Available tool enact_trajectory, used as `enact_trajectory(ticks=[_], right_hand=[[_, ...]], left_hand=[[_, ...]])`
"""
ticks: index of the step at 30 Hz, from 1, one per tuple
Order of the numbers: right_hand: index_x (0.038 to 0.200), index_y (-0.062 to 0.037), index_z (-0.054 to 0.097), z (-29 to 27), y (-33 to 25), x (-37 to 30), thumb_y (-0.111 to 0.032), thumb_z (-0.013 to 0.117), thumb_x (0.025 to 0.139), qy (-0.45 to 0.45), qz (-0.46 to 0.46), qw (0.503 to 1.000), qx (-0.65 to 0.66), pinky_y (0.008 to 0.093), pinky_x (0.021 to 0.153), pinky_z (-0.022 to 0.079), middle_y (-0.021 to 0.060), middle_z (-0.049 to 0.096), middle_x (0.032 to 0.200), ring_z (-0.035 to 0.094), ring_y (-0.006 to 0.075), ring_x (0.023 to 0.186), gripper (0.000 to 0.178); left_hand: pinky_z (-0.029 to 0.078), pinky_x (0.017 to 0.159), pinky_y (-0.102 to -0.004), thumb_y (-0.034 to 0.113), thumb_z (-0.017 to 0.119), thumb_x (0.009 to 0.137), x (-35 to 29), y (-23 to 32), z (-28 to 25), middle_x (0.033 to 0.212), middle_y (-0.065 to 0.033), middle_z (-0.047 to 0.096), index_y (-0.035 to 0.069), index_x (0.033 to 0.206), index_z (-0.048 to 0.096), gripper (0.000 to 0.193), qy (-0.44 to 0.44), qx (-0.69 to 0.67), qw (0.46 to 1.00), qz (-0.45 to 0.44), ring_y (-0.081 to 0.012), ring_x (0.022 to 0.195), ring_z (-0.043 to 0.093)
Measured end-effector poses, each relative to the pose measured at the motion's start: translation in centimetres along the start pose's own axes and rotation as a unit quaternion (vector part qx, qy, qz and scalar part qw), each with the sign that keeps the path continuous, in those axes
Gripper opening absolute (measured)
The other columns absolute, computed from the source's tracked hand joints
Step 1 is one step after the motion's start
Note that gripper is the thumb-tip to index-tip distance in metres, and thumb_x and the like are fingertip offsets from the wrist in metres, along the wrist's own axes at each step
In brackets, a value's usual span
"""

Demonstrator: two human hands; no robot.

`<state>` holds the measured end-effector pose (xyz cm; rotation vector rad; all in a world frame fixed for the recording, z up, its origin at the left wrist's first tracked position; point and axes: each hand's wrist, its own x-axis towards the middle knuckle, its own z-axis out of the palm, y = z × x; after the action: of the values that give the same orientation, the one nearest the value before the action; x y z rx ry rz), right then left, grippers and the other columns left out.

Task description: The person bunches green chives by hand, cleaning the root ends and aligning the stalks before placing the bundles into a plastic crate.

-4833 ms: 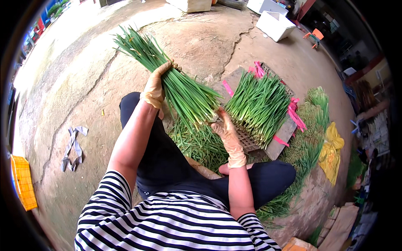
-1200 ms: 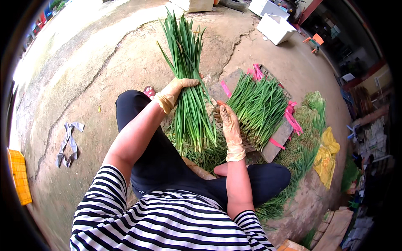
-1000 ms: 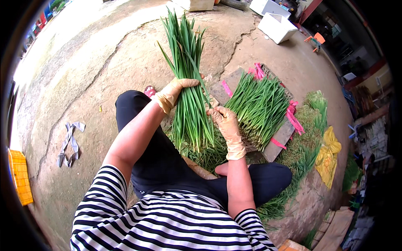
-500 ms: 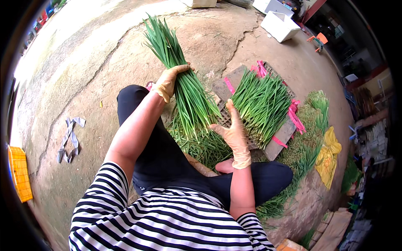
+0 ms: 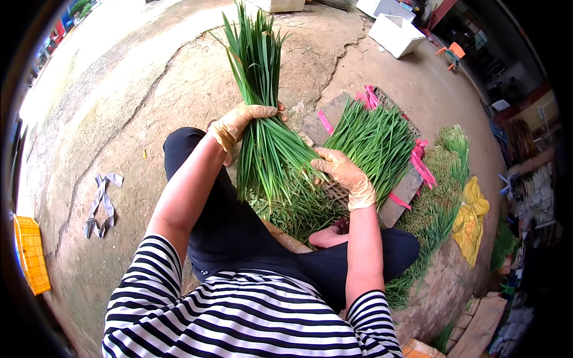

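Observation:
My left hand (image 5: 243, 121), in a pale thin glove, is wrapped round the middle of a big bunch of garlic chives (image 5: 258, 65). The leaves' upper ends point away from me and the lower ends fan out below the fist. At the right of that fan, my gloved right hand (image 5: 346, 174) pinches several ends between thumb and fingers, pulling them aside. Right beside it, a neat pile of garlic chives (image 5: 373, 140) lies on a board-covered crate (image 5: 335, 192) with pink ties (image 5: 422, 164). Loose trimmings (image 5: 301, 212) lie on the ground between my legs.
More greens (image 5: 441, 197) are heaped right of the crate, next to a yellow plastic bag (image 5: 470, 218). A grey strip of cloth (image 5: 101, 206) and a yellow basket (image 5: 31, 255) are on the left. Far right stand a white foam box (image 5: 397, 36) and an orange chair (image 5: 455, 51).
My right hand, open before, has closed on ends at the bunch's right side and moved slightly right. My left hand has tilted the bunch more upright, its lower ends spreading wider.

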<state>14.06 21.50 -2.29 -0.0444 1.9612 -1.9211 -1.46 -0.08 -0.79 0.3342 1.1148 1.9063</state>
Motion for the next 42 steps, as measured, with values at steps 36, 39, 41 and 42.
enact_trajectory(ticks=[36, 39, 41, 42], right_hand=[[0.09, -0.0007, 0.063, 5.9, 4.1, 5.4, -0.026, 0.072, 0.074, 0.435, -0.116, 0.87, 0.2, 0.0248, 0.076, 0.04, 0.0019, 0.062, 0.085, 0.051, 0.0119, 0.078, 0.031], [0.09, -0.0014, 0.064, 6.4, 3.7, 5.0, -0.023, 0.071, 0.075, 0.429, -0.129, 0.855, 0.26, 0.0243, 0.076, 0.039, 0.0014, 0.062, 0.085, 0.052, 0.0114, 0.077, 0.027], [0.09, -0.0018, 0.064, 6.6, 4.0, 4.7, -0.022, 0.07, 0.076, 0.435, -0.136, 0.846, 0.277, 0.0239, 0.076, 0.039, 0.0012, 0.062, 0.084, 0.052, 0.0108, 0.077, 0.025], [0.09, -0.002, 0.064, 6.5, 4.2, 4.4, -0.021, 0.069, 0.076, 0.444, -0.139, 0.843, 0.271, 0.0237, 0.076, 0.039, 0.0011, 0.062, 0.084, 0.052, 0.0104, 0.077, 0.024]], left_hand=[[0.049, 0.063, -0.027, 0.019, 0.061, 0.08, 0.3, -0.5, -0.5, 0.079, -0.0054, 0.063, 0.003, 0.086, 0.061, 0.018, 0.199, -0.063, 0.976, 0.056, -0.0153, 0.068, 0.06], [0.049, 0.062, -0.0271, 0.019, 0.061, 0.08, 0.3, -0.5, -0.1, 0.079, -0.0052, 0.063, 0.003, 0.086, 0.062, 0.018, 0.204, -0.061, 0.975, 0.068, -0.0155, 0.068, 0.059], [0.049, 0.063, -0.0274, 0.021, 0.061, 0.079, 0.3, -0.6, 0.0, 0.077, -0.0053, 0.063, 0.003, 0.085, 0.063, 0.019, 0.209, -0.055, 0.974, 0.071, -0.0158, 0.067, 0.059], [0.049, 0.063, -0.0277, 0.021, 0.061, 0.079, 0.3, -0.6, 0.1, 0.077, -0.0054, 0.063, 0.003, 0.085, 0.063, 0.019, 0.206, -0.047, 0.975, 0.065, -0.0158, 0.067, 0.059]])
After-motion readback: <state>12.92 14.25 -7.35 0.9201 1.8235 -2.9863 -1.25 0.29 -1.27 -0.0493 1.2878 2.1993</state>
